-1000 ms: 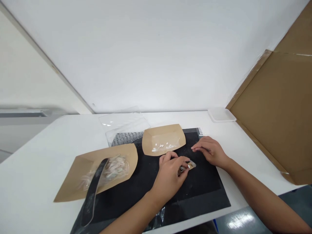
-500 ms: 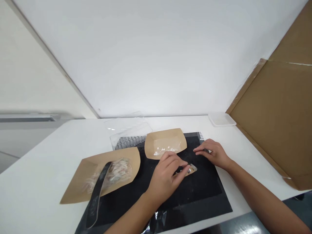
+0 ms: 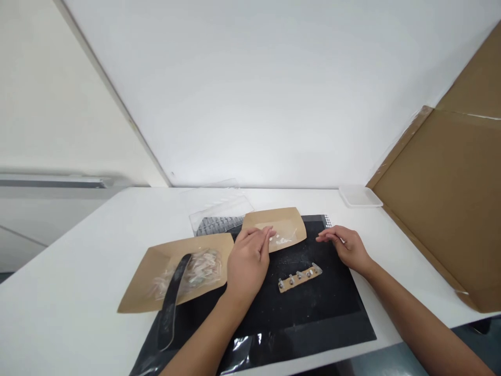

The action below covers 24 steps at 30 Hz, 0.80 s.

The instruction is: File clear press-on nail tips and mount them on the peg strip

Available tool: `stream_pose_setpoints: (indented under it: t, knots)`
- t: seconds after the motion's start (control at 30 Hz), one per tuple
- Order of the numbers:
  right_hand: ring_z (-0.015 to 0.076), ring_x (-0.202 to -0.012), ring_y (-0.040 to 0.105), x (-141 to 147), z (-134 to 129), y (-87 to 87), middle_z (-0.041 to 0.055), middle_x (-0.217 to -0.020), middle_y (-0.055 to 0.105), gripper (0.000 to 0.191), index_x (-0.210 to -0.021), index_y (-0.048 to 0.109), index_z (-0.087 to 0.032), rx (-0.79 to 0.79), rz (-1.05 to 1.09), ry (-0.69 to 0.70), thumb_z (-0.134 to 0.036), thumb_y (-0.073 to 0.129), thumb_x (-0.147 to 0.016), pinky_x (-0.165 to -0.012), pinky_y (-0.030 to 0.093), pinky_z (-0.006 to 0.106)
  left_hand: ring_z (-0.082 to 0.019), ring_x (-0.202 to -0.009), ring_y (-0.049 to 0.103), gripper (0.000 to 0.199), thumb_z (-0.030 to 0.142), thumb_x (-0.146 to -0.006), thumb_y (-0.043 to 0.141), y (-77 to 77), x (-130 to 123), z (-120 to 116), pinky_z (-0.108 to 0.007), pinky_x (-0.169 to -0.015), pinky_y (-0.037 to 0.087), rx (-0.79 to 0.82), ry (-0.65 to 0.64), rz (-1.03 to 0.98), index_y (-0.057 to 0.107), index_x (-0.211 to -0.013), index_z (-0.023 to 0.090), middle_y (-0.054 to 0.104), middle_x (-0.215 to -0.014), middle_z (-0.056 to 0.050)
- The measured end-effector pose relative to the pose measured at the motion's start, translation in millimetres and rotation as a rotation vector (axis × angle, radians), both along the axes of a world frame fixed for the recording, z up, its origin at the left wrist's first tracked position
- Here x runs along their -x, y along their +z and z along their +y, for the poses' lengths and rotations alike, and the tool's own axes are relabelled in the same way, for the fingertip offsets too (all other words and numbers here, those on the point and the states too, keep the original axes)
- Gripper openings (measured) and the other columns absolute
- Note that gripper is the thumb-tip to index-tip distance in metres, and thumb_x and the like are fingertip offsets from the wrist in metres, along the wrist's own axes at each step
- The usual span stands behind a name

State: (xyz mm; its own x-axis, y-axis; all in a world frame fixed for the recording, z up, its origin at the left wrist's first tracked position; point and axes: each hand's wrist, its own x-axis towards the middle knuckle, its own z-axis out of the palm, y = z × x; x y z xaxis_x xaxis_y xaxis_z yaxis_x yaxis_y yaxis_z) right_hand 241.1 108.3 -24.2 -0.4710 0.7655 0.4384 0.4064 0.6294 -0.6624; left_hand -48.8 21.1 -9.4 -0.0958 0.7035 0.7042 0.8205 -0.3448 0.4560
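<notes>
My left hand is over the near left part of a small brown paper tray, its fingers pinched together on something I cannot make out. White bits lie in that tray beside the fingertips. My right hand hovers over the right edge of the black mat, thumb and fingertips pressed together; whatever they hold is too small to tell. Between and below the hands, a brown strip lies on the mat, bearing several small clear pieces, round metallic bits and a white dot.
A larger brown tray with clear plastic pieces stands at the left, a dark curved strip across its front edge. Clear plastic sheets lie behind. A translucent lid or tray sits back right, near a cardboard panel.
My left hand has moved up and left from the brown strip to the small tray, uncovering the strip. My right hand stays near the mat's right edge. The view has shifted slightly.
</notes>
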Motion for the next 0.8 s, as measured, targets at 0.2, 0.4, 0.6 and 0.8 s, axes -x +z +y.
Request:
stream_pose_setpoints:
  t: [0.2,0.4,0.6,0.8]
  knots:
    - [0.0229,-0.111,0.076,24,6,12.5,0.0047,-0.128,0.078,0.036,-0.135,0.069,-0.032,0.118,0.071,0.09,-0.042,0.042,-0.112,-0.102,0.06,0.047,-0.031,-0.113,0.063,0.044,0.01,-0.105,0.044,-12.2,1,7,-0.052,-0.101,0.056,-0.013,-0.02,0.042,0.058,-0.147,0.014,0.077,-0.12,-0.013]
    - [0.024,-0.144,0.058,85,11,47.7,0.003,-0.169,0.043,0.054,-0.162,0.04,-0.036,0.314,0.055,0.475,-0.031,0.043,-0.109,-0.124,0.043,0.053,-0.034,-0.132,0.057,0.063,0.026,-0.104,0.06,-6.0,0,6,-0.057,-0.116,0.046,-0.071,-0.099,0.106,0.038,-0.163,0.02,0.064,-0.142,-0.017]
    - [0.0251,-0.165,0.019,117,-4,68.1,-0.0028,-0.175,0.028,0.074,-0.162,0.041,-0.035,0.738,0.26,0.652,-0.022,0.064,-0.094,-0.135,0.018,0.054,-0.033,-0.154,0.04,0.066,0.027,-0.109,0.049,0.3,1,0,-0.057,-0.125,0.036,-0.012,-0.136,0.08,0.023,-0.17,0.027,0.045,-0.166,-0.013]
    - [0.0239,-0.163,0.026,119,-17,77.5,-0.0013,-0.173,0.035,0.054,-0.155,0.053,-0.029,0.843,0.467,0.733,-0.034,0.054,-0.101,-0.136,0.015,0.05,-0.034,-0.166,0.007,0.065,0.035,-0.113,0.032,1.9,-2,-3,-0.064,-0.13,0.023,0.111,-0.15,0.095,0.007,-0.172,0.03,0.022,-0.178,-0.008]
